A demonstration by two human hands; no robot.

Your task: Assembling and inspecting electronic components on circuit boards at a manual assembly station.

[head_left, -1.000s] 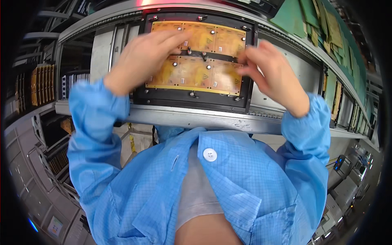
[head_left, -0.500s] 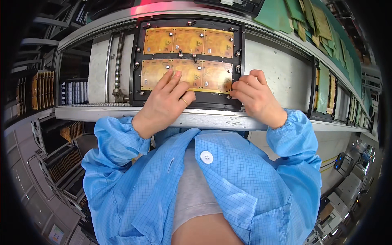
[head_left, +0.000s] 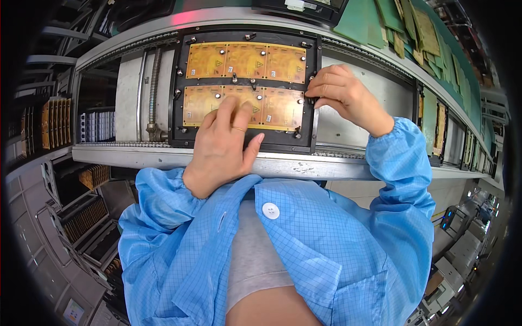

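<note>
Two orange circuit board panels lie one behind the other in a black carrier frame (head_left: 244, 139): the far panel (head_left: 246, 61) and the near panel (head_left: 283, 111). My left hand (head_left: 220, 144) rests on the near panel, with its fingers stretched over the middle and its thumb apart. At the frame's right edge my right hand (head_left: 345, 92) has its fingertips drawn together on a small metal turn clip (head_left: 310, 100), partly hidden by them. Another turn clip (head_left: 298, 129) sits at the near panel's lower right corner. More clips stand around and between the panels.
The frame sits on a conveyor with metal rails (head_left: 304, 165). A threaded spindle (head_left: 154, 92) lies left of it. To the right are another loaded carrier (head_left: 429, 122) and green boards piled on a green surface (head_left: 359, 22). Racks with boards (head_left: 57, 122) stand at the left.
My right hand has moved away from me along the frame's right edge, from the near corner to a clip higher up. My left hand stays on the near panel, its thumb now spread.
</note>
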